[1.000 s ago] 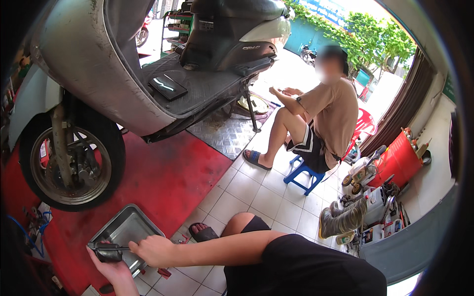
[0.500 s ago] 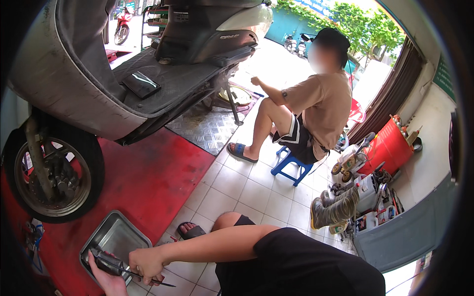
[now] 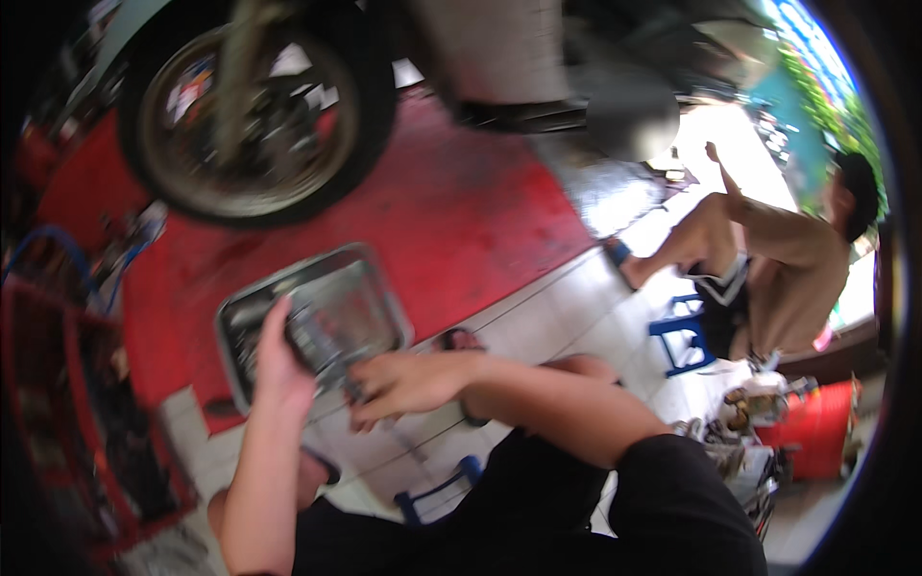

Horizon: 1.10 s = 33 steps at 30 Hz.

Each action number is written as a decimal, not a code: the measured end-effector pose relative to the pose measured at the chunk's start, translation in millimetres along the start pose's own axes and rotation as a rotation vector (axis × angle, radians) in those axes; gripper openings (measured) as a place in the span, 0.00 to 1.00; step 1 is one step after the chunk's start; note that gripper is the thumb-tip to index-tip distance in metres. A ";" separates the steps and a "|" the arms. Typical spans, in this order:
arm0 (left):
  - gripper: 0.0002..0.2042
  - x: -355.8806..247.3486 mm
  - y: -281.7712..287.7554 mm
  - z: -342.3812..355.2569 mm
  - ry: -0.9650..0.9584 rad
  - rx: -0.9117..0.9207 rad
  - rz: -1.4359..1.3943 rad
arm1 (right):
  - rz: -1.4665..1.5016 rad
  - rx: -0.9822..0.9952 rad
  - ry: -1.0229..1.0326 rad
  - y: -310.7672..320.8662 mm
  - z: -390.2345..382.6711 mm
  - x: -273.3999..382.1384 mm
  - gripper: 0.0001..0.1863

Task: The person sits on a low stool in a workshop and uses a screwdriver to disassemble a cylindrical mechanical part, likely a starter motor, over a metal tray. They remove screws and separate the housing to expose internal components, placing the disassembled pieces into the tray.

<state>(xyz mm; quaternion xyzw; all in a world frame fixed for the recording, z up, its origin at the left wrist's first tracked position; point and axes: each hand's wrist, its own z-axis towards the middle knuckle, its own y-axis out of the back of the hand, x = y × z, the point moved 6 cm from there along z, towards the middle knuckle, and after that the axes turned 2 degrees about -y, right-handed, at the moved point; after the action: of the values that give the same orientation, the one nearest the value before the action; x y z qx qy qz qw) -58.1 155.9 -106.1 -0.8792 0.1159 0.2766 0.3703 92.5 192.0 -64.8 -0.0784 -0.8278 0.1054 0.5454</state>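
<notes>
- Since half a second ago the view has swung down and left: the scooter wheel [image 3: 254, 106] now fills the top, and the metal tray [image 3: 370, 288] sits mid-frame instead of at the lower edge.
- Both hands have come up over the tray's near side, and the whole picture is smeared with motion.
- The left hand [image 3: 279, 370] stands on edge, forearm rising from the bottom, fingers curled round a dark tool [image 3: 322, 346] that is too blurred to name.
- The right hand [image 3: 403, 384] reaches in from the right with the forearm level, fingers bent and closed on the same tool's near end; how tight the grip is cannot be told.
- The tray lies on the red floor mat [image 3: 451, 211], its near corner over the white tiles [image 3: 567, 317].
- A seated person [image 3: 778, 259] is on a blue stool [image 3: 687, 336] at the right.
- A red box-like container [image 3: 816, 432] stands lower right among jumbled bottles; its labels are unreadable.
- Blue hose [image 3: 58, 250] loops at the left edge.
</notes>
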 end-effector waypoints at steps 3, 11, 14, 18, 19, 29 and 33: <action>0.13 -8.6 -17.0 -16.5 -0.038 -0.017 0.009 | 0.108 0.064 -0.053 -4.7 -13.3 21.0 0.21; 0.16 -5.0 -13.1 -20.3 -0.028 0.012 0.045 | -0.289 -0.031 -0.201 -0.1 -10.5 24.8 0.15; 0.16 -2.5 -17.5 -18.9 -0.017 -0.005 0.050 | -0.107 -0.021 -0.075 2.9 -10.3 11.8 0.14; 0.16 -3.5 -15.1 -17.5 -0.033 0.011 0.058 | 0.091 0.001 -0.163 1.5 -15.9 15.5 0.16; 0.16 -3.7 -15.8 -17.7 -0.036 0.020 0.060 | 0.066 -0.011 -0.163 2.8 -16.2 17.0 0.16; 0.15 -3.7 -18.4 -17.4 -0.058 0.035 0.090 | -0.324 -0.050 -0.134 12.0 -6.6 11.8 0.16; 0.15 1.6 -20.7 -17.4 -0.034 0.031 0.097 | 0.142 -0.031 -0.037 4.8 -6.2 6.3 0.13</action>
<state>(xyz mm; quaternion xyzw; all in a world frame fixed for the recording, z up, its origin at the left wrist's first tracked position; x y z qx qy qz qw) -41.4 157.9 -85.0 -0.8619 0.1565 0.3073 0.3719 95.8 198.8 -58.0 -0.1431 -0.8318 0.1326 0.5197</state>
